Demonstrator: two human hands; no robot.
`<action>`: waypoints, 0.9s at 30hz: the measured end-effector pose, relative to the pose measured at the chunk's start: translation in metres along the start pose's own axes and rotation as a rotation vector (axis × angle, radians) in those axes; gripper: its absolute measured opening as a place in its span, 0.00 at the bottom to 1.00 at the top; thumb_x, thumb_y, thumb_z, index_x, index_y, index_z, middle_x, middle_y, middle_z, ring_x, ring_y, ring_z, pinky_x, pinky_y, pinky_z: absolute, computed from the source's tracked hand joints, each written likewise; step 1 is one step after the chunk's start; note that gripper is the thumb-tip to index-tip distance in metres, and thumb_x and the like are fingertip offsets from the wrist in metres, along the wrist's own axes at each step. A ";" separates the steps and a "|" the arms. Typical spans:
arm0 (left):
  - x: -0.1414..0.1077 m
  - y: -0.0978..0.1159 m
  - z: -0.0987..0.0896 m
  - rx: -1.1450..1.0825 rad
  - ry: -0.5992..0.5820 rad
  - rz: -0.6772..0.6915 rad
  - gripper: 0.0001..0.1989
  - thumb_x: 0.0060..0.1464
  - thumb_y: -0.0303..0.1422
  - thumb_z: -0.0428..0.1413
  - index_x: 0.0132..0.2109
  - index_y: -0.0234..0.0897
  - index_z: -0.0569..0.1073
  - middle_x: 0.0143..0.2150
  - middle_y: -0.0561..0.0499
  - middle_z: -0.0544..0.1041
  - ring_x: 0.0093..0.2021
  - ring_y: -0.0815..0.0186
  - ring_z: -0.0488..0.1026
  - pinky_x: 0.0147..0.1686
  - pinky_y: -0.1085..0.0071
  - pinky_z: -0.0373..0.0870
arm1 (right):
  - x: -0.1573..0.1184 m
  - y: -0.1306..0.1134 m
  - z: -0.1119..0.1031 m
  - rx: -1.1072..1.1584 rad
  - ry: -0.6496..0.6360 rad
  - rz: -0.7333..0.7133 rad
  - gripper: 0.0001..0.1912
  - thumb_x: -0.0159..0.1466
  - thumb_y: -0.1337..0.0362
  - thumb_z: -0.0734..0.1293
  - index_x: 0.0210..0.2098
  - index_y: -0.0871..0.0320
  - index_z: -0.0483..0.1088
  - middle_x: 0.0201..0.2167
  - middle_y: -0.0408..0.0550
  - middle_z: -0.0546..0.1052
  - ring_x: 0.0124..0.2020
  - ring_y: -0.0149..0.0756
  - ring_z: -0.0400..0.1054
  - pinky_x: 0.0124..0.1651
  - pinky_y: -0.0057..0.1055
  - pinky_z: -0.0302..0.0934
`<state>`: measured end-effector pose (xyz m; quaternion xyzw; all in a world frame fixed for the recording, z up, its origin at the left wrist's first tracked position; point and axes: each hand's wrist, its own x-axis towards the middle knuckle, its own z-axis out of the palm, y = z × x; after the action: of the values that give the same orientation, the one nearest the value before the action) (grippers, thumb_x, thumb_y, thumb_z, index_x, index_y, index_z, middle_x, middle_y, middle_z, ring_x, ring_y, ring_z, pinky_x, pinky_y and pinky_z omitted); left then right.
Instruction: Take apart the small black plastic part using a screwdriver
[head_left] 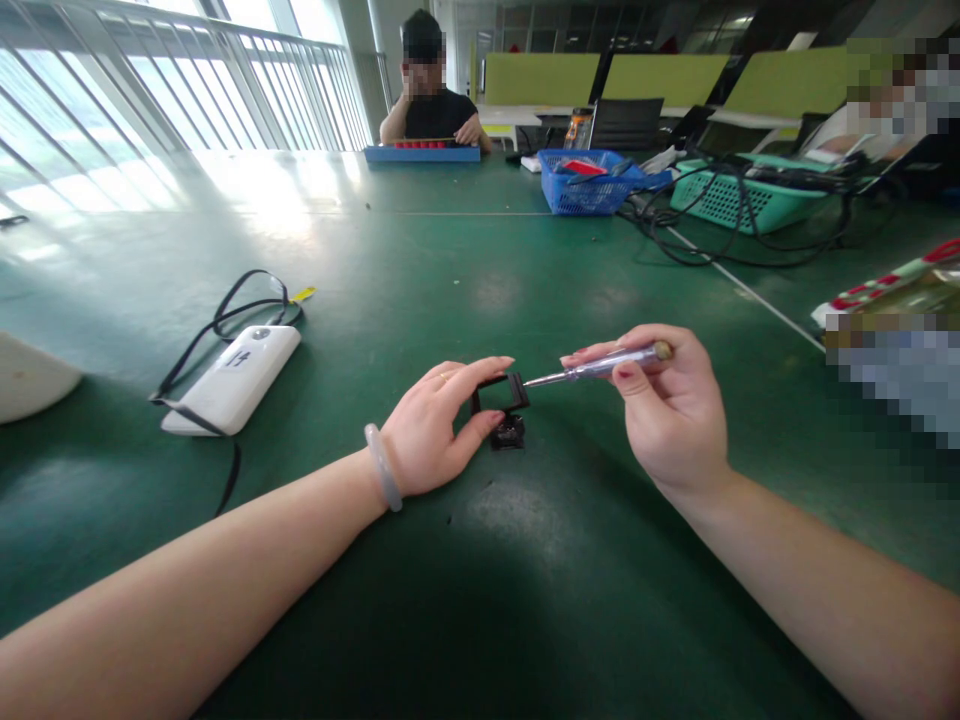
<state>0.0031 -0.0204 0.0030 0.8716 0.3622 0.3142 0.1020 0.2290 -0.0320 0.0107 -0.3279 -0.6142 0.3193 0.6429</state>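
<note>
My left hand (439, 420), with a pale bangle (383, 468) on its wrist, grips a small black frame (517, 391) between fingers and thumb. Just below the frame, a small dark piece (508, 433) rests on the green table (450, 560); whether the two are joined is unclear. My right hand (671, 410) holds a screwdriver (615, 362) by its clear purplish handle. The metal shaft points left, and its tip is at the right side of the black frame.
A white device (240, 380) with a black strap lies at left, near a white rounded object (30, 380). Farther back are a blue basket (585, 195), a green basket (750, 200) with black cables, and a seated person (439, 115) behind a blue tray (422, 154).
</note>
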 end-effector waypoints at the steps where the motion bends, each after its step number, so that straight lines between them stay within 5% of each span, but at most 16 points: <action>1: -0.001 0.002 0.000 -0.022 -0.046 0.048 0.22 0.60 0.33 0.51 0.60 0.39 0.60 0.54 0.45 0.73 0.51 0.59 0.70 0.53 0.60 0.67 | 0.000 0.001 0.000 -0.002 0.011 -0.005 0.06 0.63 0.66 0.67 0.40 0.53 0.66 0.34 0.43 0.78 0.40 0.39 0.76 0.49 0.45 0.69; 5: -0.003 0.005 0.001 -0.038 -0.207 0.096 0.28 0.59 0.35 0.53 0.64 0.40 0.55 0.53 0.46 0.74 0.50 0.59 0.70 0.52 0.61 0.68 | 0.000 0.001 -0.001 -0.003 0.046 -0.019 0.07 0.63 0.65 0.66 0.40 0.53 0.65 0.33 0.43 0.77 0.38 0.39 0.75 0.48 0.45 0.69; 12: -0.001 0.001 0.005 -0.050 -0.275 -0.045 0.34 0.58 0.33 0.56 0.67 0.43 0.49 0.53 0.49 0.75 0.53 0.59 0.69 0.54 0.59 0.66 | -0.003 -0.007 0.000 0.011 0.028 -0.142 0.05 0.64 0.64 0.65 0.40 0.52 0.64 0.30 0.43 0.76 0.34 0.39 0.74 0.42 0.44 0.71; 20: 0.004 -0.006 0.009 -0.022 -0.299 -0.142 0.31 0.53 0.37 0.61 0.61 0.38 0.60 0.52 0.46 0.76 0.57 0.55 0.65 0.57 0.54 0.62 | -0.012 -0.018 -0.003 -0.051 -0.371 -0.208 0.12 0.63 0.74 0.61 0.44 0.54 0.64 0.37 0.48 0.76 0.39 0.41 0.74 0.43 0.46 0.70; 27: 0.003 -0.008 0.010 -0.006 -0.295 -0.183 0.20 0.53 0.37 0.59 0.53 0.40 0.71 0.52 0.44 0.73 0.57 0.54 0.66 0.58 0.55 0.62 | -0.006 -0.025 -0.005 -0.272 -0.637 -0.528 0.15 0.58 0.79 0.61 0.42 0.59 0.64 0.38 0.55 0.76 0.41 0.41 0.74 0.44 0.42 0.70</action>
<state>0.0066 -0.0123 -0.0068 0.8714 0.4200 0.1733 0.1849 0.2336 -0.0514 0.0275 -0.1264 -0.8811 0.1453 0.4320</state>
